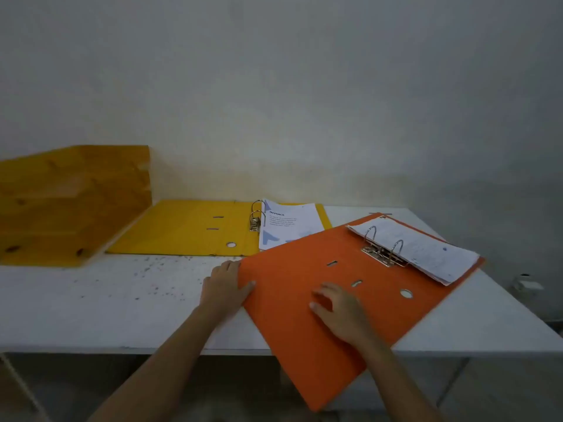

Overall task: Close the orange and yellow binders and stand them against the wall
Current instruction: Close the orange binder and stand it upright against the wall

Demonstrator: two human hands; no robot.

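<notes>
An orange binder (292,315) lies open on the white table (91,300), its near cover hanging past the front edge. Its metal rings hold a stack of papers (426,254) on the far side. My left hand (225,284) rests at the left edge of the open cover, thumb on top of it. My right hand (338,306) lies flat on the cover, fingers spread. Behind it, a yellow binder (182,228) lies open and flat near the wall (304,102), with an invoice sheet (289,223) on its right half.
A wooden box-like piece (67,205) stands at the back left of the table, touching the yellow binder's left edge. Dark specks dot the table in front of the yellow binder. A small white fixture (527,283) shows beyond the table's right edge.
</notes>
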